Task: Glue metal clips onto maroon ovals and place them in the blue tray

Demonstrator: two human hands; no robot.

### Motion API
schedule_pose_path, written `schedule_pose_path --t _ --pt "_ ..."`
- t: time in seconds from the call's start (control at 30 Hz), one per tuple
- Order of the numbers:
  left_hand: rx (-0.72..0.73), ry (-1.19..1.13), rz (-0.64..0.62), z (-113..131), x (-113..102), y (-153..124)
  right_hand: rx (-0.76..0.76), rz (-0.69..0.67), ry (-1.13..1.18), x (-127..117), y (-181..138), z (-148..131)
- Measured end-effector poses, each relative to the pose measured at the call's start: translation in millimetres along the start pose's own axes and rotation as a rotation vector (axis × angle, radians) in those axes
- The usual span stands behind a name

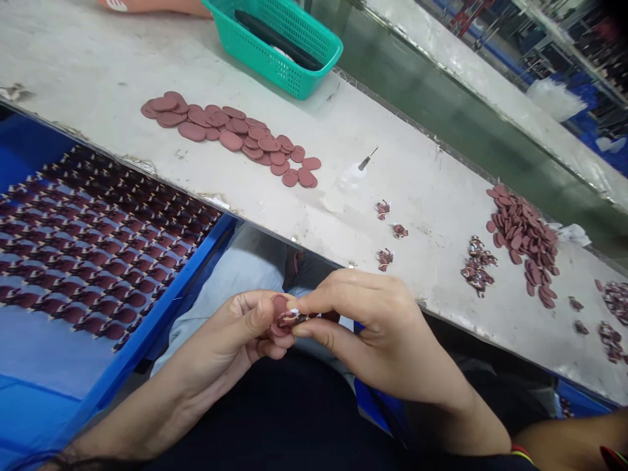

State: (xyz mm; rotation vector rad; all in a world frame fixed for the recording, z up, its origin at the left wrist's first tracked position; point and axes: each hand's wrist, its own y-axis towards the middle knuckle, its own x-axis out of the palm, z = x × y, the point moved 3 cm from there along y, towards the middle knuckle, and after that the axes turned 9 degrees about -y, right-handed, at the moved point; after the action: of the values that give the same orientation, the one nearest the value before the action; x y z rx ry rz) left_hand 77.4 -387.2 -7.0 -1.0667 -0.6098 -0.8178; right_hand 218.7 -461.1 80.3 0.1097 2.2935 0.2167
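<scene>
The left hand pinches a thin maroon disc between thumb and fingers, mid-air; the right hand presses thumb and forefinger together at its edge; it looks light, soft, best held by the rim.

on the workbench, a basket at twelve o'clock, a disc row just before it, a disc pile at three; a filled tray at nine.
</scene>
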Motion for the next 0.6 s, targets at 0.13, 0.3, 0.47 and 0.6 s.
schedule_pose_path --t 0.13,0.3,0.47,0.6 --pt "0.013 0.021 0.007 -0.2 -0.5 -1.4 -0.008 -0.023 -0.016 -0.8 0.5 0.1" --pt "0.027 0.019 0.033 -0.5 -1.1 -1.4 -0.007 -0.005 -0.027 2.6 -1.7 -0.3" --pt "0.018 0.046 0.063 -0.3 -1.1 -3.0 -0.013 0.05 -0.013 6.5 -4.5 -0.2" --pt "0.033 0.048 0.086 1.1 2.4 -6.0 -0.026 0.068 0.017 6.8 -6.4 -0.9"
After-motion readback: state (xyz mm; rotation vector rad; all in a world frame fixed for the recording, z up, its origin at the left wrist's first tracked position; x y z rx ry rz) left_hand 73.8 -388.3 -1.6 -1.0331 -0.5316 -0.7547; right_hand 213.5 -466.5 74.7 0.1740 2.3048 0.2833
